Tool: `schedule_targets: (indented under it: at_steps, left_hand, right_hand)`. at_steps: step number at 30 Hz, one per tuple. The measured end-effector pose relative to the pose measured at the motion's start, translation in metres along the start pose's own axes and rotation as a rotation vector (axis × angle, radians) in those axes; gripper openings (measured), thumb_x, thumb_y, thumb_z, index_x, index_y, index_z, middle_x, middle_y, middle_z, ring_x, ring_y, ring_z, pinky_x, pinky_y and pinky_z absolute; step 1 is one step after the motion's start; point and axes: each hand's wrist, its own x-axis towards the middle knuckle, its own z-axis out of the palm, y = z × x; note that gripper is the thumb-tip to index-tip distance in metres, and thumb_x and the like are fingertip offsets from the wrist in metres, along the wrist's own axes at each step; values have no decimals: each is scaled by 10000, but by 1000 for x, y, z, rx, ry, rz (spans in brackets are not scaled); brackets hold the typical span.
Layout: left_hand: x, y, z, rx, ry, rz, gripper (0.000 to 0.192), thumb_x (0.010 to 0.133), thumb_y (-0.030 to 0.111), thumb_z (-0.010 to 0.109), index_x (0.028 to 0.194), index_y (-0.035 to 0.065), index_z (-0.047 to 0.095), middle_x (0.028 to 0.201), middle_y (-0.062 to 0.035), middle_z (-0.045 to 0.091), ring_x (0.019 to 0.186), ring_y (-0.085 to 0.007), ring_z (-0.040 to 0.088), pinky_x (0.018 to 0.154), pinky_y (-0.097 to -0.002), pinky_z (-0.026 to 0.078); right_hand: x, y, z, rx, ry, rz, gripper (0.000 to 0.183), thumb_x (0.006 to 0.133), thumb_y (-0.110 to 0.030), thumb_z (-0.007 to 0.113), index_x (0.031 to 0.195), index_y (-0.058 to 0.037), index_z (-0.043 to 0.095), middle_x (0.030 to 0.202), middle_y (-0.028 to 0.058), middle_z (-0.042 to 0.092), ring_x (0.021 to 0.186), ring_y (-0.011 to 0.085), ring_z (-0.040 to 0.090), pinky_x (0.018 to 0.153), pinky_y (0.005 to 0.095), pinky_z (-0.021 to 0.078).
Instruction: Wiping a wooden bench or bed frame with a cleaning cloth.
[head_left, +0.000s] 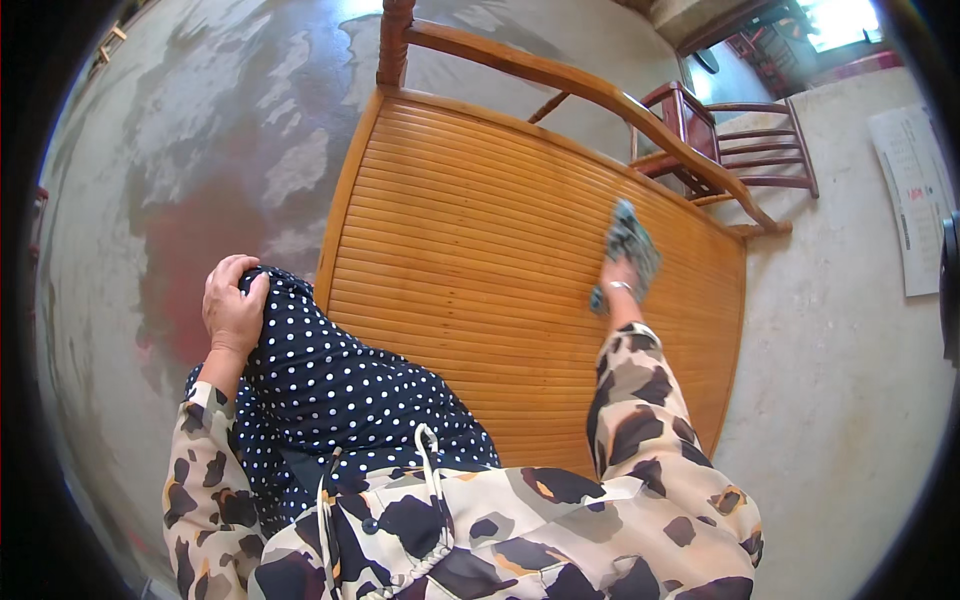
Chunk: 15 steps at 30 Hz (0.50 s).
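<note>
My right hand (619, 271) is pressed on a grey-green cloth (628, 231), which lies against the slatted seat of a wooden bench (465, 247). The cloth hides most of the fingers, and a silver bangle (619, 285) circles that wrist. On the left, my left hand (234, 304) rests over my knee, covered by dark polka-dot trousers (322, 382). Its thumb stands apart from the fingers and it holds nothing. The knee is at the near left corner of the seat.
A curved wooden armrest (555, 71) runs along the bench's far end. Beyond it stands a dark red wooden chair (694, 131). The concrete floor (202, 165) has dark, wet-looking patches. A printed sheet (916, 199) hangs on the pale wall (832, 322) at right.
</note>
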Motion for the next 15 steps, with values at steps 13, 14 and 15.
schedule_targets:
  at_steps: [13,14,15]
  left_hand:
    - [1,-7,3,22,-27,4,213,726,207,550,882,73,608,1010,-53,572,995,-239,502,874,-334,385]
    - [2,-8,4,21,-28,6,216,727,208,549,885,72,608,1016,-53,571,995,-239,502,874,-334,384]
    - [1,-8,2,28,-28,15,216,727,208,549,885,72,608,1016,-53,571,995,-239,502,874,-334,384]
  right_hand:
    - [-144,-17,42,2,206,-288,416,795,-317,504,1106,-40,522,1253,236,391,1166,416,338,968,530,243]
    - [-158,-44,44,81,151,-401,472,782,-327,505,1175,-65,492,1333,211,301,1231,403,254,989,549,192]
    - [-170,-70,51,67,163,-560,449,771,-348,513,1133,-83,515,1353,167,291,1242,388,245,987,566,179]
